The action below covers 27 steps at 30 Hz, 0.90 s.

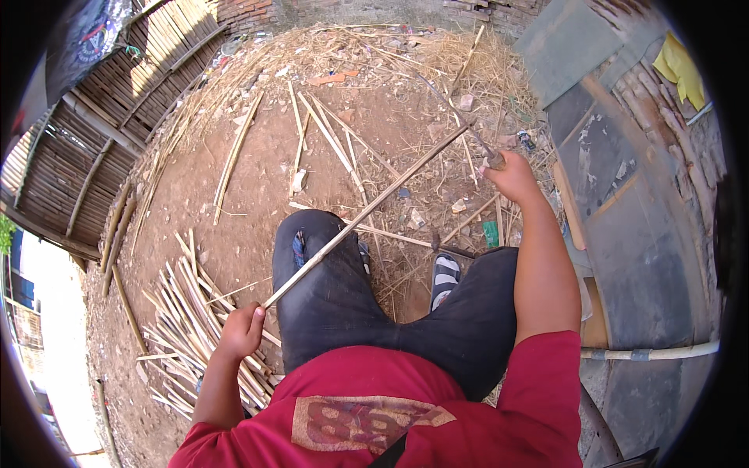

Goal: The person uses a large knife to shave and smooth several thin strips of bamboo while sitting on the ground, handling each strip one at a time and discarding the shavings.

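My left hand (243,334) is closed round the near end of a long bamboo stick (367,210). The stick slants up to the right across my right-side view, passing over my left knee, with its darker tip in front of my right hand. In my right hand (516,178) is the handle of a long-bladed knife (495,161), its thin dark blade pointing up and to the left. Blade and stick cross near the stick's far end; whether they touch I cannot tell. Beside my left hand lies a heap of split bamboo sticks (187,300) on the dirt.
Several loose sticks (238,156) lie on the dirt ahead, with straw (484,66) and rubble behind them. A dark tool (456,249) lies by my sandalled foot (445,274). A bamboo wall (86,156) stands at left, grey panels (647,265) at right.
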Each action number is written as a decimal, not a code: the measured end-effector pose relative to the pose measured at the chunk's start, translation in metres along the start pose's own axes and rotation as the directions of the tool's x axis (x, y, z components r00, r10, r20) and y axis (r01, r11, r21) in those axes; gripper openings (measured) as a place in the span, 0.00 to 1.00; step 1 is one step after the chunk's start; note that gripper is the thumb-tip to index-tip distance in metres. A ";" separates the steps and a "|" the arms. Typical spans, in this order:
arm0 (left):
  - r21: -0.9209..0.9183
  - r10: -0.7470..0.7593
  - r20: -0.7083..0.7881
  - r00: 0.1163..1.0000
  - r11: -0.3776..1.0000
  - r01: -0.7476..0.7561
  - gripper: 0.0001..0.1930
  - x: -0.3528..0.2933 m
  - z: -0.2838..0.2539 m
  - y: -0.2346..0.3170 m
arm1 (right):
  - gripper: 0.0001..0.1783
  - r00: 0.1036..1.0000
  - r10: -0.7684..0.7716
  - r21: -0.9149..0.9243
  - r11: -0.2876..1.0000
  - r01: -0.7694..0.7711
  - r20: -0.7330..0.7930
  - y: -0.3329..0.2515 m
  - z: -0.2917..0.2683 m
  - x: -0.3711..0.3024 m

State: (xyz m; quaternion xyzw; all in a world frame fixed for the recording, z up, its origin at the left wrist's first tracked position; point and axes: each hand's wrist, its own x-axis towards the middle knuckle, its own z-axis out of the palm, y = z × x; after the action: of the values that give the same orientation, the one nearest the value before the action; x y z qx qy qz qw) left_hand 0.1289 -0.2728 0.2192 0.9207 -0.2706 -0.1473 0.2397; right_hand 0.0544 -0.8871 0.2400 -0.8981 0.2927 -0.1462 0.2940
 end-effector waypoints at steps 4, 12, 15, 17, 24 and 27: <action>0.014 -0.015 -0.014 1.000 1.000 0.015 0.23 -0.006 -0.005 0.000 | 0.22 0.945 0.074 0.276 0.946 -0.168 0.320 -0.031 -0.004 -0.016; 0.126 0.042 0.001 0.999 0.991 -0.042 0.21 0.016 -0.010 0.030 | 0.16 0.924 -0.163 0.818 0.535 -0.212 0.347 -0.079 0.007 -0.036; 0.122 0.030 0.017 0.999 0.992 -0.031 0.21 0.029 -0.027 0.038 | 0.16 0.938 -0.168 0.856 0.482 -0.189 0.302 -0.085 0.008 -0.037; 0.088 0.054 -0.016 0.998 0.995 -0.053 0.23 0.034 -0.038 0.042 | 0.16 0.951 -0.159 0.868 0.469 -0.165 0.267 -0.075 0.006 -0.034; 0.076 -0.331 -0.388 0.860 0.919 0.388 0.39 0.066 -0.139 -0.136 | 0.15 0.988 -0.048 0.914 0.390 -0.116 0.146 -0.059 -0.012 -0.038; -0.268 -0.711 -0.384 0.590 0.697 0.665 0.44 0.044 -0.190 -0.241 | 0.15 0.991 -0.025 0.929 0.352 -0.114 0.131 -0.056 -0.016 -0.037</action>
State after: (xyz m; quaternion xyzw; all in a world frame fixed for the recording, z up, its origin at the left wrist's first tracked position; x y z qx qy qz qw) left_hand 0.3437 -0.0514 0.2474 0.9474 0.1787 -0.0192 0.2647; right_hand 0.0428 -0.8344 0.2835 -0.5702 0.1634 -0.2236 0.7735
